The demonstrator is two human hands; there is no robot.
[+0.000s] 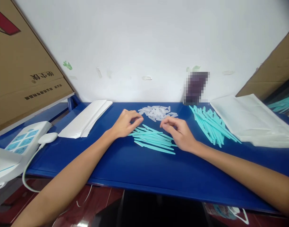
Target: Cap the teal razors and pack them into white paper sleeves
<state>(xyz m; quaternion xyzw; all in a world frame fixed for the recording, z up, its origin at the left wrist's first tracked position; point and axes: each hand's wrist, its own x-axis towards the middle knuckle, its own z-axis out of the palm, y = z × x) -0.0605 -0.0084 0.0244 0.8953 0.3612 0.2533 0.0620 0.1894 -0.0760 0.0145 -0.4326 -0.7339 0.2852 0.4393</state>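
Observation:
A loose pile of slim teal eyebrow razors (pixel 154 138) lies in front of me between my hands. Over its left end is my left hand (pixel 127 123), thumb and index finger curled into a pinch. My right hand (pixel 178 130) hovers by the pile's right end, its fingers bent in and close to the thumb. Whether either pinch holds something small, I cannot make out. Just beyond the fingertips sits a heap of small translucent white caps (pixel 157 112). A second pile of teal razors (pixel 209 124) lies to the right of my right hand.
The blue table (pixel 135 170) meets a white wall (pixel 135 47). White plastic bags (pixel 85 119) lie left, clear plastic bags (pixel 257 123) right. A power strip (pixel 26 142) with a cabled white plug (pixel 47 138) is at far left. Cardboard (pixel 28 56) stands on both sides.

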